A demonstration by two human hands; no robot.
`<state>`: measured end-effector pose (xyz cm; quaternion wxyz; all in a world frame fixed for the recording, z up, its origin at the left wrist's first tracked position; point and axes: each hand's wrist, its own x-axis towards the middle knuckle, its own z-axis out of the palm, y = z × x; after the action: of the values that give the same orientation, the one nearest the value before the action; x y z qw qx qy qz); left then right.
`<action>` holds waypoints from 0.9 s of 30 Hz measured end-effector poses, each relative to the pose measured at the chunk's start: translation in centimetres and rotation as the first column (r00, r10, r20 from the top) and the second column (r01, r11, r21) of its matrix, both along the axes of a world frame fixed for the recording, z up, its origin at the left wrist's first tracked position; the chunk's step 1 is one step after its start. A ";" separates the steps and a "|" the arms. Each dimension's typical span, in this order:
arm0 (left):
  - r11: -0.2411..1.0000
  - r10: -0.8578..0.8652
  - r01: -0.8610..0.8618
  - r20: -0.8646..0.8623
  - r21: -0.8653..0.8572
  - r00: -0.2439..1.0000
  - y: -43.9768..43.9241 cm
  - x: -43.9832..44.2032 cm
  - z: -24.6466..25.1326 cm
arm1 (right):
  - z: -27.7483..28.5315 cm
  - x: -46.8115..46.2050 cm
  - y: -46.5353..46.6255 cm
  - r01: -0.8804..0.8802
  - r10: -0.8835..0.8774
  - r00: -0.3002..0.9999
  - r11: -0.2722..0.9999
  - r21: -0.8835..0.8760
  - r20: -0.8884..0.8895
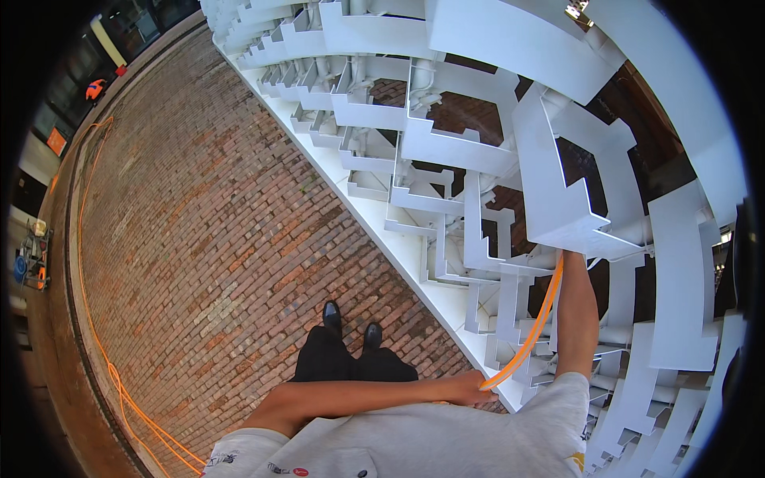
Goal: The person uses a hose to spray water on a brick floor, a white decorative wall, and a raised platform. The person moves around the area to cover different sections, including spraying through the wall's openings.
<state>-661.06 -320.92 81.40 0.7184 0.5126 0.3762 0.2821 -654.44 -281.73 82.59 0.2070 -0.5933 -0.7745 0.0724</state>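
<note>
My left hand [478, 389] reaches across my body, closed around an orange hose [532, 334] that bears a paler stripe. From that hand the hose curves up and right to a folded white sheet-metal panel [556, 221] and passes out of sight behind it. My right forearm [577, 322] is raised beside the hose. My right hand is out of view behind the same panel, so its grip is hidden. Around both arms stands a lattice of stepped white metal panels joined by white pipes [627, 230].
A white base ledge [418, 278] edges the lattice, beside brick paving [239, 239] under my black shoes [332, 316]. More orange hose [83, 269] lies along the far left kerb. A cart with a blue item [21, 266] and a person in an orange vest [94, 89] are beyond.
</note>
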 end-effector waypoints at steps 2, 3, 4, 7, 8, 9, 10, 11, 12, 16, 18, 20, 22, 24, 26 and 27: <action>1.000 -0.010 0.010 0.007 -0.016 1.000 0.5 0.9 -0.3 | 0.1 0.0 0.1 -0.007 0.007 1.000 1.000 0.006 0.010; 1.000 -0.003 0.003 0.014 -0.009 1.000 0.7 1.4 -0.5 | 0.1 0.0 0.2 -0.014 0.014 1.000 1.000 0.011 0.016; 1.000 -0.005 0.005 0.014 -0.012 1.000 0.9 1.8 -0.6 | 0.2 0.0 0.2 -0.017 0.017 1.000 1.000 0.022 0.019; 0.994 -0.017 0.022 0.045 -0.109 0.999 1.4 2.2 -0.3 | 0.4 -0.1 0.7 -0.032 0.032 0.999 0.999 0.031 0.014; 0.988 -0.018 0.027 0.058 -0.151 0.998 1.8 2.2 -0.1 | 0.5 -0.2 0.9 -0.038 0.037 0.999 0.999 0.032 0.011; 0.989 -0.020 0.033 0.089 -0.143 0.996 2.2 2.3 0.2 | 0.5 -0.2 1.2 -0.044 0.043 0.999 0.999 0.033 0.007; 0.990 -0.020 0.036 0.118 -0.136 0.993 2.6 2.4 0.6 | 0.6 -0.3 1.6 -0.056 0.056 0.998 0.998 0.030 0.004; 0.991 -0.021 0.040 0.145 -0.129 0.989 3.0 2.6 1.0 | 0.6 -0.3 1.9 -0.065 0.065 0.998 0.998 0.028 0.000; 0.983 -0.043 0.052 0.055 -0.175 0.998 3.5 2.7 1.2 | 0.5 -0.4 2.3 -0.077 0.077 0.997 0.997 0.026 0.000; 0.973 -0.082 0.049 -0.142 -0.224 0.986 5.2 3.9 1.0 | -0.4 -0.6 3.8 -0.117 0.117 0.993 0.993 0.021 -0.016; 0.978 -0.068 0.039 -0.135 -0.204 0.988 5.5 4.5 0.1 | -1.0 -0.9 4.6 -0.072 0.073 0.997 0.997 0.036 -0.005; 0.989 -0.016 -0.004 -0.136 -0.147 0.991 5.5 5.0 -1.0 | -1.4 -1.0 5.1 -0.025 0.025 1.000 0.999 0.039 -0.002; 0.996 0.048 -0.059 -0.142 -0.072 0.989 5.4 5.3 -1.9 | -1.6 -0.9 5.4 -0.020 0.020 1.000 1.000 -0.009 -0.005; 0.982 -0.051 0.023 -0.145 -0.188 0.988 5.6 5.2 -2.6 | -1.8 -0.9 5.5 -0.023 0.023 0.999 1.000 -0.009 -0.042; 0.962 -0.118 0.076 -0.146 -0.264 0.982 5.8 5.1 -3.0 | -1.9 -0.9 5.5 0.011 -0.010 0.998 1.000 0.015 -0.060; 0.959 -0.115 0.071 -0.152 -0.273 0.982 5.9 5.0 -3.0 | -2.0 -1.0 5.4 0.022 -0.019 0.997 0.999 0.028 -0.081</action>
<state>-656.06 -314.99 78.42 0.7594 0.4503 0.4446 0.1512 -655.41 -276.28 80.57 0.2475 -0.5948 -0.7603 0.0830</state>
